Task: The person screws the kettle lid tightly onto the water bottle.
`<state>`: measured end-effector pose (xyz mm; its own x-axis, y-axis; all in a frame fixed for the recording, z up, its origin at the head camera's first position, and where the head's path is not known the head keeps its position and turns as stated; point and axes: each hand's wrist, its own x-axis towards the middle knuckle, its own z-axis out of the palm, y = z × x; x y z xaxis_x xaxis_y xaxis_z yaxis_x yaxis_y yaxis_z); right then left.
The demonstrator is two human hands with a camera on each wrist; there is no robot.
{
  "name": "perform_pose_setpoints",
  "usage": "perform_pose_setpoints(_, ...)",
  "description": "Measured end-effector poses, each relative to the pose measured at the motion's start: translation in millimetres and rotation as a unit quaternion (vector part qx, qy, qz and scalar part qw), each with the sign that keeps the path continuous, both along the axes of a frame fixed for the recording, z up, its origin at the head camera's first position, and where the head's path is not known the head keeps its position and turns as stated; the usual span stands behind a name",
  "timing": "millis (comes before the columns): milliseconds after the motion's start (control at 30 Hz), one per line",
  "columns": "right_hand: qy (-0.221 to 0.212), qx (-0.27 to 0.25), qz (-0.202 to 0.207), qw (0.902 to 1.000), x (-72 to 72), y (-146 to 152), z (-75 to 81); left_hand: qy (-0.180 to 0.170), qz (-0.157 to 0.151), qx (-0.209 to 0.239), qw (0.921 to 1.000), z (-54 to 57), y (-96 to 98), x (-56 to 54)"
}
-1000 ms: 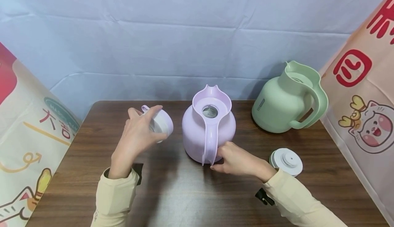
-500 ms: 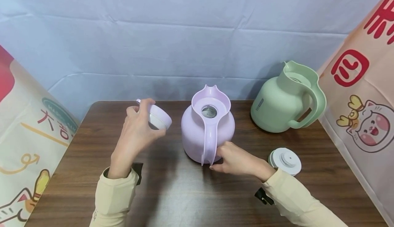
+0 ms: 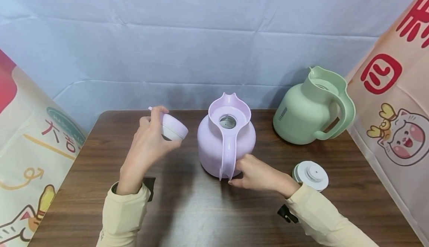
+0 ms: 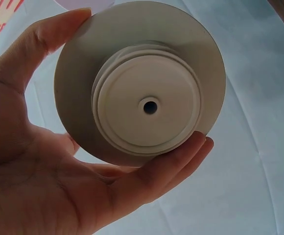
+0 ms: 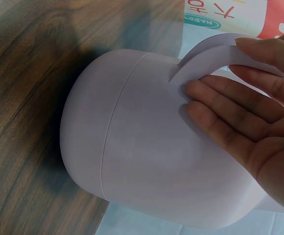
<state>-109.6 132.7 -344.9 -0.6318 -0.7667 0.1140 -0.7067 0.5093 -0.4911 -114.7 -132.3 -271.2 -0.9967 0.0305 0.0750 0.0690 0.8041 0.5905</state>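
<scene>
My left hand [image 3: 145,140] holds the lilac and white lid [image 3: 174,127] up at the left of the jug, thumb and fingers round its rim. In the left wrist view the underside of the lid [image 4: 149,103] faces the camera, a round plug with a small central hole. A lilac thermos jug [image 3: 210,143] stands upright with its mouth uncovered. At its handle [image 3: 229,154] is my right hand [image 3: 256,172]. The right wrist view shows thumb and forefinger gripping the handle [image 5: 208,61] while other fingers [image 5: 220,122] touch the jug's body.
A green thermos jug [image 3: 305,116], its top without a lid, stands at the back right. Nearer lies a white and green lid [image 3: 312,175], plug upward. The brown wooden table [image 3: 201,217] meets a pale blue cloth [image 3: 167,53] behind; printed cloths hang at both sides.
My left hand has tipped the lid and shifted it slightly up and left, so its plug side turns out of the head view. The right hand and the lilac jug have stayed put.
</scene>
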Motion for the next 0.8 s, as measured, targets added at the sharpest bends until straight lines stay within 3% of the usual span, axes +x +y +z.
perform_pose_setpoints(200,0.003,0.0,0.003,1.0,-0.3,0.0,-0.4,0.01,-0.013,-0.004,0.9999,-0.2,-0.6,-0.5)
perform_pose_setpoints(800,-0.009,0.003,0.001,1.0,-0.2,-0.3,-0.2,0.008,0.014,0.006,0.9999,1.8,0.3,0.3)
